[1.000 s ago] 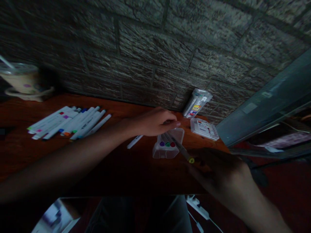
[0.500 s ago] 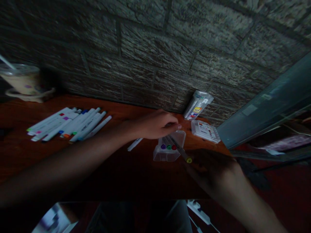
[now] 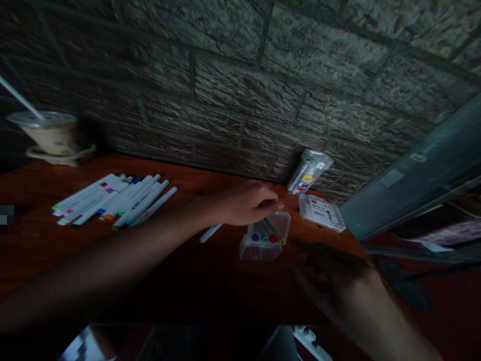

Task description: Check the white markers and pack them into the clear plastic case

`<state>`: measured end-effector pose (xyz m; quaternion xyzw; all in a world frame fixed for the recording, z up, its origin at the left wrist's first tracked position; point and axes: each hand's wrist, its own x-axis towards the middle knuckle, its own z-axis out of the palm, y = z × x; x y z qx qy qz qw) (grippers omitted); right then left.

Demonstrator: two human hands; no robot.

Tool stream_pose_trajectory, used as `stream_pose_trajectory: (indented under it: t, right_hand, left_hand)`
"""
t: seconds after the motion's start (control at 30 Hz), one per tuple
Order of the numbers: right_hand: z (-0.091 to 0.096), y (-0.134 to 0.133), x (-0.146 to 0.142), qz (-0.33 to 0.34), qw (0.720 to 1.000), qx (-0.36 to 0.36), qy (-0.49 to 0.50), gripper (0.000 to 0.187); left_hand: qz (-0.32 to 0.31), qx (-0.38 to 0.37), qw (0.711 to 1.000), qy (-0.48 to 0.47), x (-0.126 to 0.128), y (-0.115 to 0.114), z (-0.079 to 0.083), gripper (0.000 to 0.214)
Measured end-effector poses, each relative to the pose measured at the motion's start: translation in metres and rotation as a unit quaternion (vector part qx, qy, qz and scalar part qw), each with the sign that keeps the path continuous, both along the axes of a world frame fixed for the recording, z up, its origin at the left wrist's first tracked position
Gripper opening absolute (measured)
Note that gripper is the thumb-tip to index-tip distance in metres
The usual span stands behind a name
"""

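A small clear plastic case (image 3: 256, 252) sits on the table in front of me. Four coloured cap ends show in it: a purple-capped marker (image 3: 256, 237), a green-capped marker (image 3: 265, 238), a red-capped marker (image 3: 273, 239) and, at the right wall, a yellow-capped marker (image 3: 282, 241). My left hand (image 3: 250, 203) is curled at the far end of the case, its thumb and fingers closed by the rim; its grip is partly hidden. To the right of the case, my right hand (image 3: 334, 271) is in shadow, empty, with fingers apart. A loose white marker (image 3: 210, 233) lies partly under my left wrist.
Several white markers (image 3: 120, 200) lie in a heap at left. Behind them stands a drink cup (image 3: 52, 135) in a holder. A clear upright marker box (image 3: 308, 171) leans near the stone wall (image 3: 225, 90), and a flat clear lid (image 3: 322, 212) lies before it.
The yellow-capped marker has left my right hand and now lies in the case beside the red-capped one. My right hand has let go and drawn slightly away. The view has shifted a little.
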<state>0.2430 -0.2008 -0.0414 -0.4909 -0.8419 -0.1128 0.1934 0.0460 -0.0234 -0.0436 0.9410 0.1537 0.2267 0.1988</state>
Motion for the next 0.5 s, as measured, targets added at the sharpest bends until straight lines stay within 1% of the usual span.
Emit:
stream_pose_trajectory:
  t: [0.07,0.23,0.4,0.5]
  right_hand:
    - [-0.002,0.001,-0.003,-0.005,1.0,-0.002,0.008,0.021]
    - [-0.006,0.01,-0.006,0.007,1.0,0.009,0.01,0.03]
    - [-0.01,0.018,-0.002,-0.004,1.0,-0.006,-0.003,0.034]
    - [-0.013,0.021,0.0,-0.003,1.0,0.0,-0.019,0.035]
  left_hand:
    - [-0.001,-0.002,1.0,-0.009,0.0,0.001,-0.001,0.038]
    - [-0.007,0.002,1.0,-0.019,0.0,0.003,-0.004,0.038]
    - [0.0,0.004,1.0,0.002,-0.001,0.001,0.0,0.037]
    - [0.002,0.007,1.0,0.01,-0.001,0.0,0.001,0.038]
